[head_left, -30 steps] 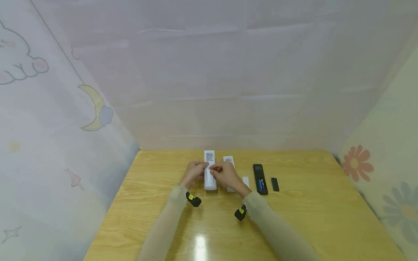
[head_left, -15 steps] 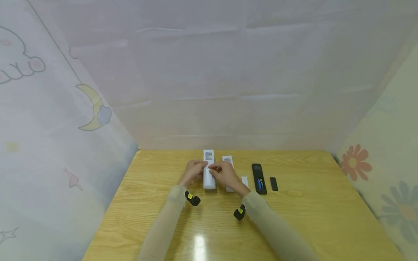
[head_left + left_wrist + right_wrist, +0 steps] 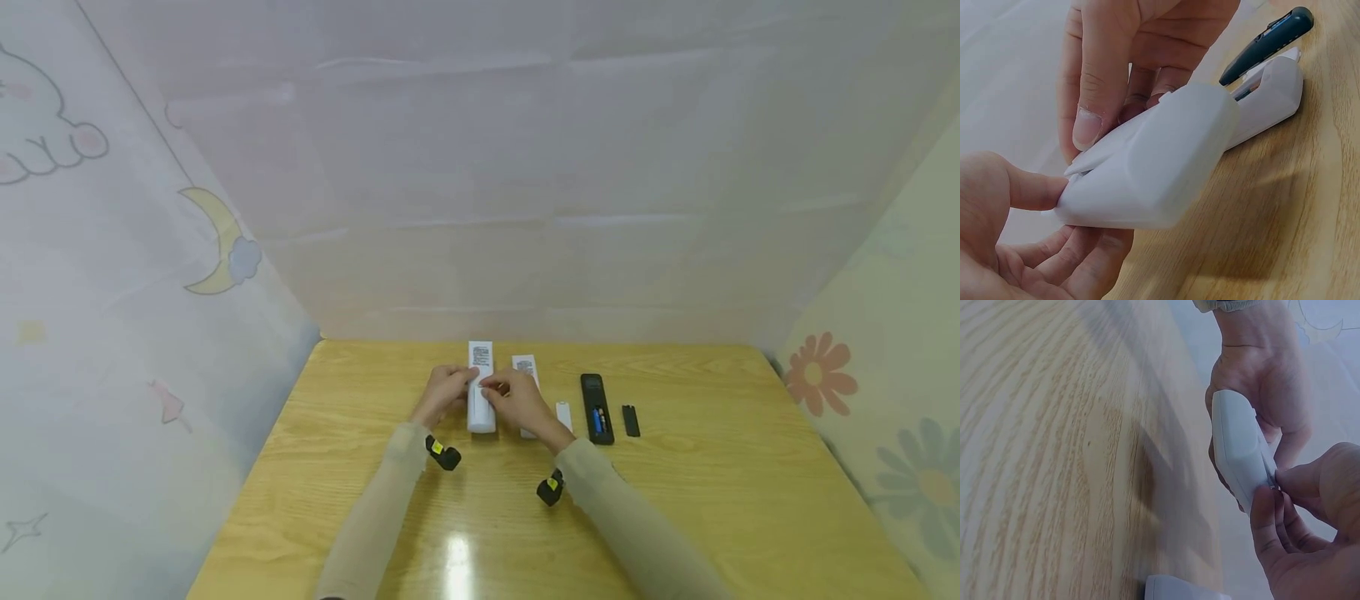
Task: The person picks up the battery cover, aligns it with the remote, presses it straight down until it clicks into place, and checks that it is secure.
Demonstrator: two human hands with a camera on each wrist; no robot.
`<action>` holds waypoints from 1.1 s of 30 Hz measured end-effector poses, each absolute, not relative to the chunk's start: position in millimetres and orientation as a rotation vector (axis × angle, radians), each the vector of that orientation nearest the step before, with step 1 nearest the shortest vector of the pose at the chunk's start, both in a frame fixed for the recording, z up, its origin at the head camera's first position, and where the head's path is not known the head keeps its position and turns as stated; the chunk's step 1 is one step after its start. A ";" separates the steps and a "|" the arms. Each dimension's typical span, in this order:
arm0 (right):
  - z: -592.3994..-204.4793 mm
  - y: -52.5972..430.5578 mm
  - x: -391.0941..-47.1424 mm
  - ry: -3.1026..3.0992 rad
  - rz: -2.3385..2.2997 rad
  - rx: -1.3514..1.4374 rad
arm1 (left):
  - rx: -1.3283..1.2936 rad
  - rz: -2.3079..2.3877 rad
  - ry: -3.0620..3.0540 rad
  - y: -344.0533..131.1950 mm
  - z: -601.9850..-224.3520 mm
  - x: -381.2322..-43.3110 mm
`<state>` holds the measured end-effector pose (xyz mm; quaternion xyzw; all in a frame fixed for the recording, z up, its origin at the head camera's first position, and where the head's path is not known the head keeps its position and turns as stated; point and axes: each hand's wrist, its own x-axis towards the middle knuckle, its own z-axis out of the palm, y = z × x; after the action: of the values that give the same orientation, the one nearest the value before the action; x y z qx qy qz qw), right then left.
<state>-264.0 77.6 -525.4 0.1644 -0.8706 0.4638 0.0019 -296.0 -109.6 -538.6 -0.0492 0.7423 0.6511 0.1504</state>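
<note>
A white remote control (image 3: 481,419) is held off the wooden table, back side up, with a printed label near its far end. My left hand (image 3: 444,393) grips it from the left, thumb on the edge and fingers underneath. On its back, the battery cover (image 3: 1113,139) sits tilted, with one end raised and a dark gap below it in the left wrist view. My right hand (image 3: 522,403) pinches that raised end between thumb and fingers. The inside of the battery compartment is mostly hidden by the cover and fingers.
Right of the hands lies a second white remote (image 3: 526,365), partly behind the right hand, and a loose white cover (image 3: 564,415). Farther right are a black remote (image 3: 592,390) with batteries (image 3: 598,419) in its uncovered compartment and a black cover (image 3: 631,421). Curtain-like walls surround the table.
</note>
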 end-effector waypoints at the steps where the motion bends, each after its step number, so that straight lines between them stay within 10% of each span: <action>1: -525.2 77.5 -263.9 -2.730 1.448 0.518 | -0.139 1.868 2.137 -109.5 -538.7 -296.0; 33: -534.8 73.2 -261.1 -2.663 1.650 0.287 | -0.155 1.905 2.106 -108.6 -541.1 -298.1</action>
<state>-261.1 73.2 -534.8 0.0914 -0.8464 0.5246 -0.0023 -298.1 -108.6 -541.1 -0.0540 0.7323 0.6625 0.1483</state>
